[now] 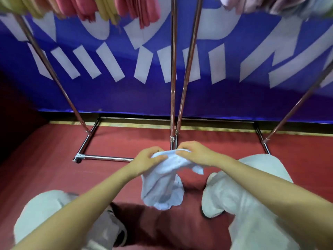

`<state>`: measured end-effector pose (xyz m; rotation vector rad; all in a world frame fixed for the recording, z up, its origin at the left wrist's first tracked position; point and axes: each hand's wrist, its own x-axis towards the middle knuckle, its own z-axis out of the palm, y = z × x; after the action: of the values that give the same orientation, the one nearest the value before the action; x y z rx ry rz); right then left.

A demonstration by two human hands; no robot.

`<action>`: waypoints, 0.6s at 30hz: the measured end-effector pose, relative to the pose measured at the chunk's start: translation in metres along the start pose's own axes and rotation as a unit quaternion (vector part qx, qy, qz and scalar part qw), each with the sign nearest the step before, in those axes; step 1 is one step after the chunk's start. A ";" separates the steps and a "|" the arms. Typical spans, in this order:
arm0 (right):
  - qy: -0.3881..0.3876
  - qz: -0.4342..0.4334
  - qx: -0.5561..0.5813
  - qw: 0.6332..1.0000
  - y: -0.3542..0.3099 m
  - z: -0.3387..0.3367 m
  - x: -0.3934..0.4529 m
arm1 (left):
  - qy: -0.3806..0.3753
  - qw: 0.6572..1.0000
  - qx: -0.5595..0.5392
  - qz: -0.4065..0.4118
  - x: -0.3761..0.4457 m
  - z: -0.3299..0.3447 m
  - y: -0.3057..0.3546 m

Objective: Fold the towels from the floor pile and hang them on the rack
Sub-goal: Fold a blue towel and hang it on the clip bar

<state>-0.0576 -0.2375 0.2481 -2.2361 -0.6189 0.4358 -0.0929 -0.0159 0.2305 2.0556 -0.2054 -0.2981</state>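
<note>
Here, the left hand and right hand each pinch the top edge of a pale blue towel. It hangs bunched above the red floor, before the metal rack with hung towels.

We seem to be in a staged indoor space, more like an event hall or display booth than a home. A large blue banner with bold white lettering covers the wall. Red carpet covers the floor. Chrome garment racks stand before the banner, with pink and yellow towels hung over the top.
</note>
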 end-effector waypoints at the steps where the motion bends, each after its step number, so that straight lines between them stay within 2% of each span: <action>1: -0.010 -0.001 -0.032 0.999 0.000 -0.001 -0.009 | 0.007 1.000 -0.009 0.003 -0.006 0.002 0.002; 6: -0.070 0.020 -0.154 0.985 0.009 -0.004 -0.049 | 0.070 0.995 -0.067 -0.037 -0.034 0.014 0.008; 8: -0.058 0.020 -0.111 0.992 0.006 -0.006 -0.051 | 0.100 0.987 -0.105 -0.073 -0.040 0.011 0.001; 12: 0.022 0.048 0.048 0.997 -0.003 -0.006 -0.045 | 0.142 0.964 -0.178 -0.137 -0.052 -0.005 -0.024; 15: 0.032 0.058 0.075 0.995 -0.007 0.006 -0.042 | 0.160 0.949 -0.206 -0.177 -0.061 -0.004 -0.038; 18: 0.025 0.070 0.080 0.994 -0.005 0.025 -0.041 | 0.158 0.944 -0.226 -0.182 -0.061 0.002 -0.047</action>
<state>-0.1048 -0.2423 0.2402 -2.1379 -0.3885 0.4819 -0.1502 0.0216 0.1958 1.6416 0.4115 -0.2095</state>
